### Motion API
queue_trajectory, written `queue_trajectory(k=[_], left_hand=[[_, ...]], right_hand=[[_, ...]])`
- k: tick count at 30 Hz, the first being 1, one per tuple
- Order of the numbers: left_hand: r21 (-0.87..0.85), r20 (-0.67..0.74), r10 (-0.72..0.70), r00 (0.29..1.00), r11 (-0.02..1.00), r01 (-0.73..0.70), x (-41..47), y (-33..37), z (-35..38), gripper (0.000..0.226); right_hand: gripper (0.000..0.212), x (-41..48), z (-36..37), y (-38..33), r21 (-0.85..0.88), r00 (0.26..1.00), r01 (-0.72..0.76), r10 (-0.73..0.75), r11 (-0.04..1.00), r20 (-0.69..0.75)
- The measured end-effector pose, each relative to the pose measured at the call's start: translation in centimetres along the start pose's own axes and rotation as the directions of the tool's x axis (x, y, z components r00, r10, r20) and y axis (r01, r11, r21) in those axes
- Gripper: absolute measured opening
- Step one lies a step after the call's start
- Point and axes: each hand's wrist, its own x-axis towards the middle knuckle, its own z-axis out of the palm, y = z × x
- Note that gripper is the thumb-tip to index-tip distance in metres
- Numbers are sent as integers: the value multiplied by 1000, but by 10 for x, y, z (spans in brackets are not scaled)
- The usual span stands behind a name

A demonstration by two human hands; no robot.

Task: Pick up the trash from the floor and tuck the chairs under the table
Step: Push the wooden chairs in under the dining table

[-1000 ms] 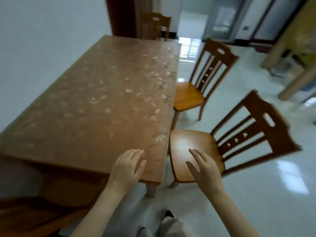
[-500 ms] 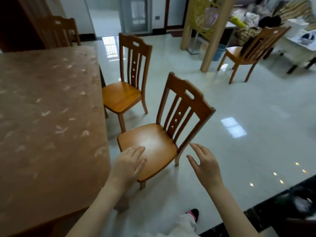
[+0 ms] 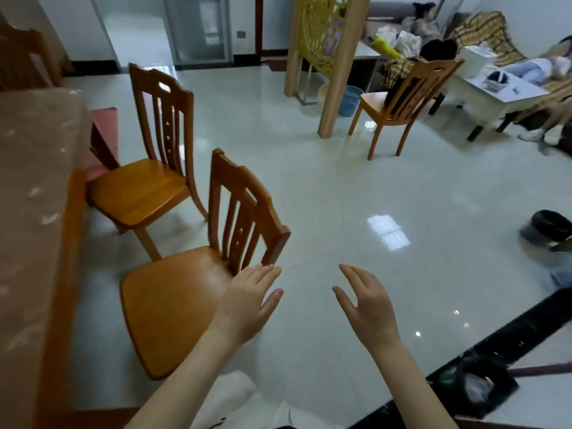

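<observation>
A wooden chair [image 3: 173, 305] stands pulled out from the brown table [image 3: 34, 212] at lower left, its back toward the room. My left hand [image 3: 250, 301] hovers open over the rear edge of its seat, just below the backrest. My right hand [image 3: 368, 308] is open above the bare floor to the right of that chair, holding nothing. A second wooden chair [image 3: 145, 184] stands farther along the table, also pulled out. A black bag [image 3: 476, 388] lies on the floor at lower right, and a dark object [image 3: 548, 227] sits at the right edge.
A third chair [image 3: 399, 97] with a person seated in it stands at the back right by a wooden pillar [image 3: 337, 66] and a blue bin [image 3: 349, 100]. A low white table [image 3: 495, 91] and a sofa fill the far right. The glossy floor [image 3: 340, 181] lies between.
The view has swung from the table toward the room. The near chair now sits left of both hands; my right hand has left its seat and hangs over the floor.
</observation>
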Motion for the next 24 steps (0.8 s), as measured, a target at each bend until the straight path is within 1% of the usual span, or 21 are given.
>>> queue_trajectory(k=[4,8,12,15,18,21,24], left_hand=[[34,47,26,999,999,-28,63,15,23,52],[29,113,50,992,998,-54,132,18,50,56],[-9,150,35,988,999,-34,218,17,85,60],[-31,174,51,983,998,-47,293,17,99,56],[-30,155,76,985,997,-72,370,19,95,52],[-2,102,90,991,996,-90,439,20,78,57],[8,28,45,999,999,-45,484,16,69,59]], right_hand=[[49,30,-3,45,-55,998,-47,50,997,48],[59,76,4,88,-105,978,-124,140,987,158],[62,142,15,139,-141,963,-134,162,981,217],[62,203,17,175,-176,952,-145,185,974,244],[61,265,12,200,-181,951,-139,182,974,249],[59,328,8,219,-183,961,-100,143,978,238],[54,382,12,236,-151,966,-35,72,988,248]])
